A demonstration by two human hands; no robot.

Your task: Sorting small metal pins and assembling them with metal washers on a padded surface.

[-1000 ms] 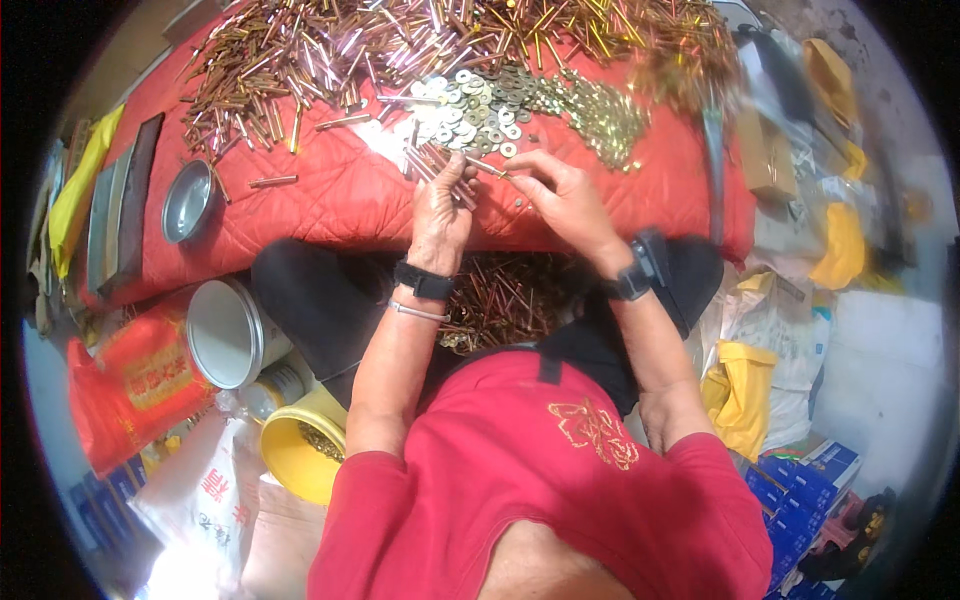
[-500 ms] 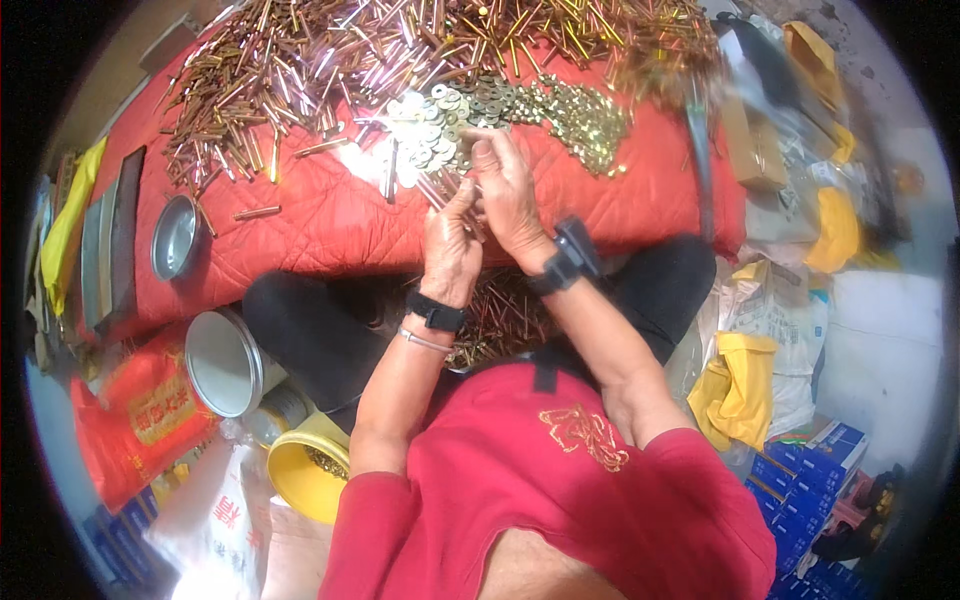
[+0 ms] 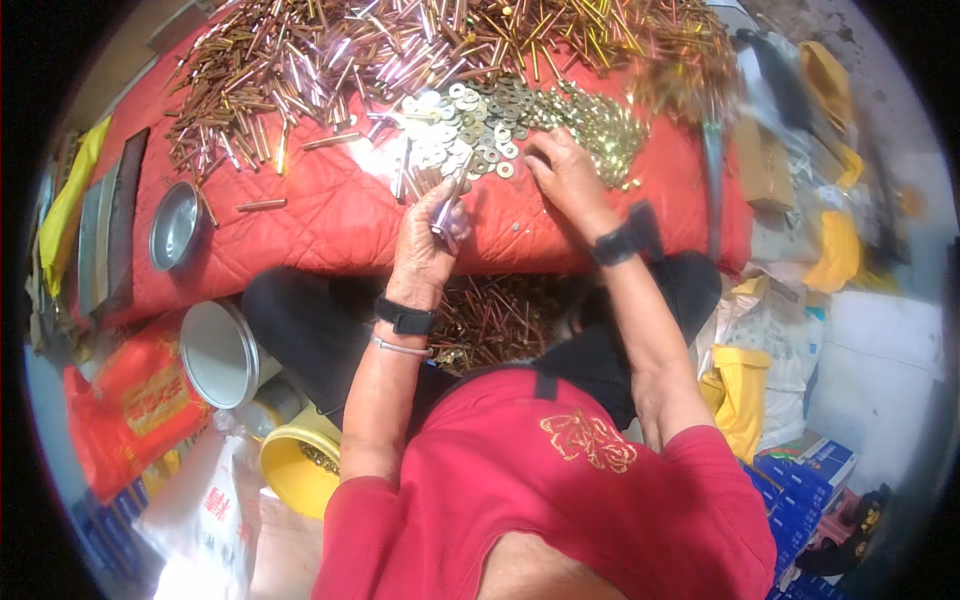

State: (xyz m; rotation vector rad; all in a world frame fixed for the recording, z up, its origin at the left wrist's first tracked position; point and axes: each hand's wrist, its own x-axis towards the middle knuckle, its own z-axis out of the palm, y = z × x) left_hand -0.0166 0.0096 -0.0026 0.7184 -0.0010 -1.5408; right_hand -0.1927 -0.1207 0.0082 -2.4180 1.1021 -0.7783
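My left hand (image 3: 424, 248) is closed round a few shiny metal rods (image 3: 446, 212), which stick up at a slant past the fingers and thumb. To its right, my right hand (image 3: 570, 182) reaches down with bent fingers between the flat washers (image 3: 450, 128) and the small brass-coloured nuts (image 3: 606, 135). Its fingertips are partly hidden, so I cannot make out what they pinch. Washers and nuts lie in adjoining heaps on a red quilted cloth (image 3: 330, 220). Behind them spreads a big pile of copper-coloured metal rods (image 3: 310, 55), some loose at its edge.
A metal bowl (image 3: 175, 228) sits on the cloth's left side. More rods (image 3: 490, 322) lie between my legs. Left of me stand a white bucket (image 3: 222, 355) and a yellow bucket (image 3: 298, 480) with small metal parts. Yellow bags (image 3: 740, 400) and blue boxes (image 3: 800, 500) are at right.
My hands, close together before, are now apart. The right hand has moved right to the edge of the nuts and washers; the left has shifted slightly left, still holding rods.
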